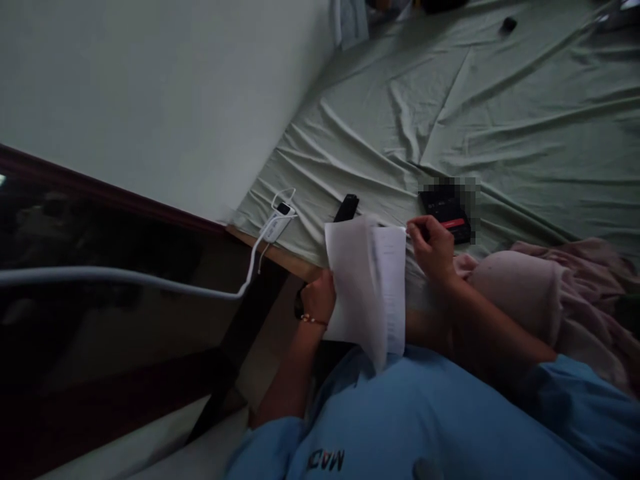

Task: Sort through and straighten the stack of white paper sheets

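Note:
A stack of white printed sheets [353,280] rests upright over my lap, with one page lifted and curving through the middle. My left hand [319,297], a beaded bracelet at its wrist, is closed around the left edge of the sheets. At the upper right corner, my right hand [433,247] has thumb and forefinger pinched together against the page edge. Lines of print show on the right-hand sheet, too blurred to read. Just beyond the paper lies a black remote-like object [347,208], partly covered by it. A dark phone [450,212] lies behind my right hand.
A wrinkled green sheet [525,147] covers the bed. On its left edge sits a white power strip [275,227] with a thick white cable [125,275] and a small dark-screened item. Pink cloth [520,280] lies at right. A pale wall [150,100] stands left.

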{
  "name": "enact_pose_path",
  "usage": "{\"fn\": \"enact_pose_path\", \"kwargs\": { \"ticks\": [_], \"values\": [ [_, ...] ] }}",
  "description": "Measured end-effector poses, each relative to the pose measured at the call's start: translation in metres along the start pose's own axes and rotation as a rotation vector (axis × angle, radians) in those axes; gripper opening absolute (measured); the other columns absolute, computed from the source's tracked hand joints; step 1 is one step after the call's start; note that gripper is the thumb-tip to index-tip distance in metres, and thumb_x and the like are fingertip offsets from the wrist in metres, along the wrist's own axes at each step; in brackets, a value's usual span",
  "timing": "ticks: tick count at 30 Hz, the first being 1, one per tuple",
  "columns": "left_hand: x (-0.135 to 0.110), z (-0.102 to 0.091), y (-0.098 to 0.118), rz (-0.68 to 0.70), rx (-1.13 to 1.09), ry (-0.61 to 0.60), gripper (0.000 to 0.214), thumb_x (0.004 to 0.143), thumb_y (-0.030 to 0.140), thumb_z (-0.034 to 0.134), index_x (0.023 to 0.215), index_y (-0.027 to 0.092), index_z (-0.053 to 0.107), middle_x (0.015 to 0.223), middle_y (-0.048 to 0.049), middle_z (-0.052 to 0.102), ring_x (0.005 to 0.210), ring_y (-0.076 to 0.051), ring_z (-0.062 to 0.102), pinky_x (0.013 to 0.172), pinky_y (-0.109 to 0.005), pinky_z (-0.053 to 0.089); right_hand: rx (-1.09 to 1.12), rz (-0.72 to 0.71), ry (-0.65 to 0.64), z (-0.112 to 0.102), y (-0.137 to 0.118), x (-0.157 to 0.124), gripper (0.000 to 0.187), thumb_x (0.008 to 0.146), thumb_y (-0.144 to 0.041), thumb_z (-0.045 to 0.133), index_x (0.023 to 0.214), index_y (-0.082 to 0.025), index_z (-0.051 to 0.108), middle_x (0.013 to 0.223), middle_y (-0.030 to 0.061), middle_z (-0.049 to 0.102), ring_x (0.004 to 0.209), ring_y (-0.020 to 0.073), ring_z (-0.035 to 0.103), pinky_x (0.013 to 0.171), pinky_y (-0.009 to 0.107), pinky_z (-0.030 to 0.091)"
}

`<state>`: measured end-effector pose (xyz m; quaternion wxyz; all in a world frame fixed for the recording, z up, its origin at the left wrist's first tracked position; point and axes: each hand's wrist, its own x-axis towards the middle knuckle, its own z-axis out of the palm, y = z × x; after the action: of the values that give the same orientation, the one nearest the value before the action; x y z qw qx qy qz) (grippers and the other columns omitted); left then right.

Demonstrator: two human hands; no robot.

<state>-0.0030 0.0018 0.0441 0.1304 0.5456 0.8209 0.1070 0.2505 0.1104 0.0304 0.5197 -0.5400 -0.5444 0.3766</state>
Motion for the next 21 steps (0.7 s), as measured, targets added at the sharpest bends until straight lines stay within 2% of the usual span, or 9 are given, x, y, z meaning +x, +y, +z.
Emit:
{"fn": "enact_pose_path", "kwargs": {
  "ticks": [1,3,5,8,12,15,18,21],
  "values": [
    [0.002,0.001,-0.002,-0.009,0.053,-0.013,0.019,0.101,0.024,0.053,0.085,0.014,0.058,0.060,0.0031,0.028,0.053,-0.012,0.024,0.063,-0.029,0.017,0.005,0.001,0.007,0.000,0.000,0.001,0.020,0.092,-0.038,0.056,0.087,-0.021,0.064,0.077,0.0023,0.064,0.067,0.0159,0.053,0.067,0.030,0.040],
    [0.003,-0.001,-0.004,0.004,0.091,-0.018,0.022,0.101,0.024,0.049,0.081,0.016,0.054,0.060,0.0004,0.035,0.053,-0.014,0.029,0.064,-0.031,0.014,-0.002,0.001,0.012,0.001,0.003,0.003,0.021,0.094,-0.040,0.053,0.089,-0.021,0.062,0.079,0.0032,0.065,0.071,0.0170,0.055,0.069,0.031,0.042],
    [0.001,-0.008,-0.006,0.084,0.005,0.020,0.027,0.102,0.029,0.044,0.078,0.017,0.050,0.065,-0.0035,0.047,0.058,-0.016,0.041,0.062,-0.030,0.019,-0.029,-0.012,0.014,0.003,0.007,0.004,0.022,0.095,-0.041,0.050,0.091,-0.022,0.060,0.085,0.0052,0.066,0.078,0.0188,0.058,0.075,0.033,0.044],
    [-0.008,-0.022,-0.006,0.218,-0.172,0.111,0.035,0.102,0.039,0.040,0.073,0.018,0.046,0.064,-0.0041,0.050,0.059,-0.015,0.047,0.061,-0.027,0.028,-0.086,-0.042,-0.004,0.008,0.017,0.005,0.024,0.093,-0.043,0.052,0.099,-0.022,0.060,0.101,0.0103,0.066,0.089,0.0225,0.060,0.085,0.040,0.048],
    [-0.022,-0.037,-0.003,0.194,-0.300,0.190,0.041,0.102,0.046,0.041,0.076,0.017,0.052,0.063,-0.0025,0.050,0.058,-0.013,0.045,0.058,-0.026,0.031,-0.031,-0.005,-0.085,0.014,0.025,0.002,0.045,0.088,-0.050,0.059,0.120,-0.019,0.058,0.120,0.0169,0.063,0.102,0.0274,0.062,0.089,0.044,0.051],
    [-0.028,-0.039,-0.002,0.165,-0.417,0.207,0.045,0.103,0.052,0.042,0.081,0.016,0.058,0.069,-0.0036,0.054,0.063,-0.014,0.047,0.060,-0.026,0.035,0.123,0.146,-0.207,0.015,0.024,0.001,0.057,0.086,-0.057,0.062,0.128,-0.019,0.056,0.109,0.0136,0.068,0.095,0.0265,0.065,0.084,0.042,0.053],
    [-0.028,-0.033,-0.003,0.129,-0.583,0.189,0.052,0.101,0.062,0.045,0.083,0.015,0.060,0.075,-0.0045,0.056,0.068,-0.014,0.050,0.062,-0.026,0.038,0.293,0.273,-0.335,0.015,0.019,-0.002,0.050,0.087,-0.062,0.060,0.116,-0.021,0.064,0.091,0.0081,0.070,0.082,0.0241,0.066,0.074,0.037,0.053],
    [-0.026,-0.020,-0.006,0.044,-0.781,0.140,0.053,0.098,0.066,0.049,0.088,0.016,0.062,0.079,-0.0042,0.058,0.072,-0.014,0.051,0.064,-0.025,0.040,0.468,0.342,-0.434,0.015,0.015,-0.005,0.046,0.085,-0.067,0.062,0.101,-0.024,0.068,0.085,0.0053,0.069,0.074,0.0213,0.065,0.065,0.033,0.052]
  ]
}}
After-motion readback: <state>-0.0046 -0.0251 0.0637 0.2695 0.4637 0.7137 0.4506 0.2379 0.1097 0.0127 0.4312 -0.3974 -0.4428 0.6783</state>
